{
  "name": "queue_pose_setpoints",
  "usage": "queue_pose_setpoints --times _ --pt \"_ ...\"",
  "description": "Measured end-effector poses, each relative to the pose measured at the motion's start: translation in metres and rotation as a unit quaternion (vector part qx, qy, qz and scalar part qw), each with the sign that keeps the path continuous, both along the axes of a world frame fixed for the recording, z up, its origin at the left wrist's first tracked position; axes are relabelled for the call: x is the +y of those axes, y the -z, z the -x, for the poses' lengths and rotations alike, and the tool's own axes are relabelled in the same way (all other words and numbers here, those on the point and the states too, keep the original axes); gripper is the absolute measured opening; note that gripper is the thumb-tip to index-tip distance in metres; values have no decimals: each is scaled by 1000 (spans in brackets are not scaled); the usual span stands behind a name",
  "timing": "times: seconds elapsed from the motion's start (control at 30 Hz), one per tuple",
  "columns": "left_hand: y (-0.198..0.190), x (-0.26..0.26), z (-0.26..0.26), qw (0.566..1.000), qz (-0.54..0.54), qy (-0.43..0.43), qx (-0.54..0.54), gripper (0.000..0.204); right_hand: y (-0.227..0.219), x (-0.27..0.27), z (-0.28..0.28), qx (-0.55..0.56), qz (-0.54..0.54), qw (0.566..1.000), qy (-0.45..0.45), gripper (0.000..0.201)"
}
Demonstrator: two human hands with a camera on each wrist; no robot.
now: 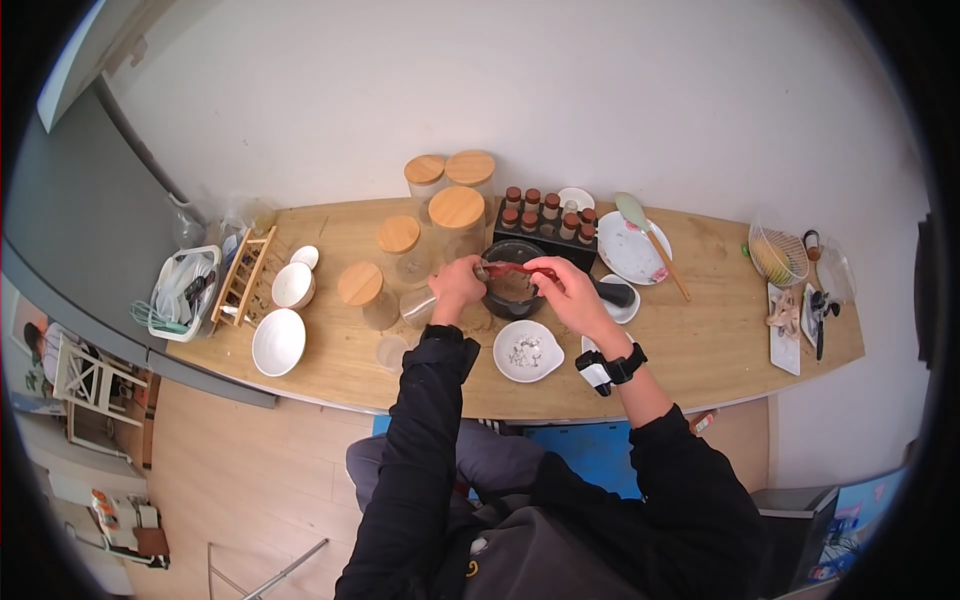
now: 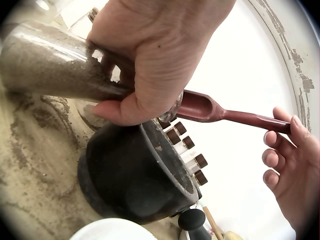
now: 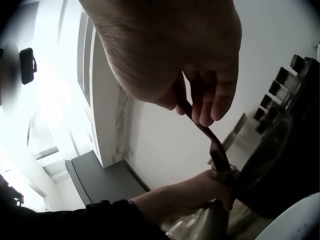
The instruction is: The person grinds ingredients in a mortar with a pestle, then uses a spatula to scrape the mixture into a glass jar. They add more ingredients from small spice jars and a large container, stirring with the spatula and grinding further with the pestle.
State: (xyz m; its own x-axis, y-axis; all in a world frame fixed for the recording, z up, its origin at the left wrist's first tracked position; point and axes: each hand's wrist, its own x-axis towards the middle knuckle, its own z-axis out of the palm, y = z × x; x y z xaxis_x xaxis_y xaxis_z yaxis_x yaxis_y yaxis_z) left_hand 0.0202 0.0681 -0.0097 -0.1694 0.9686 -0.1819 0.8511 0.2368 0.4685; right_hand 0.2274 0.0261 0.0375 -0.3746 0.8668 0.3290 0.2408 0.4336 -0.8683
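My left hand (image 1: 457, 284) grips a clear glass jar (image 2: 50, 62), tipped on its side and partly filled with grey-brown powder. Between thumb and fingers, my right hand (image 1: 572, 298) pinches the thin handle of a red-brown scoop (image 2: 197, 106). The scoop's bowl end is at the jar's mouth, where the left hand hides part of it. Below both hands stands a black mortar (image 2: 135, 175), with brown powder visible inside it in the head view. A white spouted bowl (image 1: 528, 340) holding pale bits sits in front of the mortar.
Wooden-lidded jars (image 1: 457, 208) stand behind and left. A black rack (image 1: 545, 243) of brown-capped bottles is behind the mortar. To the right are a black pestle (image 1: 614, 291), a plate (image 1: 620, 255) with a spatula, and a wire basket (image 1: 778, 252). White bowls (image 1: 279, 342) stand left.
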Motion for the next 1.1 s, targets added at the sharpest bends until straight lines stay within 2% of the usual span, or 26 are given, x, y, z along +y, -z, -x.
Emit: queue_pose_setpoints --times 0.1,0.2,0.33,0.43,0.47,0.67,0.77,0.87,0.97,1.1 --pt "1 0 0 1000 1 -2 -1 34 -2 2 -3 32 72 997 20 21" --pt "1 1 0 1000 3 -3 -5 35 7 3 -4 33 80 996 -4 21" --pt "1 0 0 1000 6 -2 -3 36 8 10 -16 112 101 987 62 19" --pt "0 1 0 1000 9 2 -3 36 13 17 -22 41 73 986 145 18" --pt "0 1 1 1000 10 4 -5 36 18 19 -22 2 5 987 162 18" --pt "3 0 1 1000 -2 6 -10 37 8 27 -18 -155 -65 971 172 24" --pt "4 1 1 1000 -5 6 -3 37 5 27 -14 -98 83 981 145 27" --pt "1 0 1 1000 2 5 -7 36 27 14 -11 -29 120 985 123 28" --pt "4 1 1 1000 -3 9 -5 36 53 -2 -3 21 95 987 126 28" --pt "2 2 1 1000 0 10 -3 37 70 -13 5 104 130 975 144 24"
